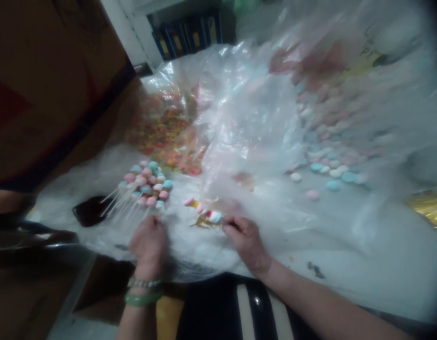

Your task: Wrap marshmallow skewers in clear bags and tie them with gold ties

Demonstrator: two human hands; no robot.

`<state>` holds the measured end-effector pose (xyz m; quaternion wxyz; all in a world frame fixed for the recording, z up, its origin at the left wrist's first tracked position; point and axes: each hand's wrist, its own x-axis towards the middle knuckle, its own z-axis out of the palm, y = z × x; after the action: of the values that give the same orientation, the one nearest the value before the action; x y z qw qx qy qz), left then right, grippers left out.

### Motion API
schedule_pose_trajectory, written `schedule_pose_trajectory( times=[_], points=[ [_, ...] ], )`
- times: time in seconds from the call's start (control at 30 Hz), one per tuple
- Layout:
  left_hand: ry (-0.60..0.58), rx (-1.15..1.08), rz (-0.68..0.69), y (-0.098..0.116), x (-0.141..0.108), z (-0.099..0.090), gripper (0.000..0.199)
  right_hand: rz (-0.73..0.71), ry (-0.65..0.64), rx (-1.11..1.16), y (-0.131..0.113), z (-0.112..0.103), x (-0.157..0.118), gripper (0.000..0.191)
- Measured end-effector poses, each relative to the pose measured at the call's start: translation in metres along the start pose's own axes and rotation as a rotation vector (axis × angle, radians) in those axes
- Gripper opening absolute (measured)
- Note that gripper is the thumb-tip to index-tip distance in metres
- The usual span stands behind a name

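My left hand is closed in a fist, and what it holds, if anything, is hidden. Just beyond it lies a pile of candy skewers in pink, blue and white, their white sticks pointing toward the lower left. My right hand is closed in a pinch at the right end of a candy skewer, which carries pink, yellow, red, white and blue pieces. This skewer lies between my two hands, over the white plastic sheet. Blur hides whether its stick reaches my left hand.
Orange and yellow gummy candies lie in clear plastic at the back left. Pastel marshmallows are scattered at the right near a gold wrapper. A large cardboard box stands at the left, beside a dark container.
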<state>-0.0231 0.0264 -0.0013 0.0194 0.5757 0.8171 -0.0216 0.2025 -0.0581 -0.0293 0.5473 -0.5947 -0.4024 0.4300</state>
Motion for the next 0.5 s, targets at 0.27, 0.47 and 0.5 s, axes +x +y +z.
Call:
schedule_pose_trajectory(
  times=[0.27,0.47,0.5],
  points=[
    [-0.067,-0.465,0.039,-0.02,-0.012,0.007,0.021,0.167,-0.001,-0.016,0.002,-0.001,0.003,0.027],
    [-0.191,-0.62,0.056,-0.023,-0.026,0.02,0.019,0.213,0.001,-0.029,0.005,0.001,0.003,0.029],
    [-0.2,-0.609,0.067,-0.022,-0.027,0.022,0.02,0.207,0.0,-0.027,0.005,0.001,0.003,0.028]
  ],
)
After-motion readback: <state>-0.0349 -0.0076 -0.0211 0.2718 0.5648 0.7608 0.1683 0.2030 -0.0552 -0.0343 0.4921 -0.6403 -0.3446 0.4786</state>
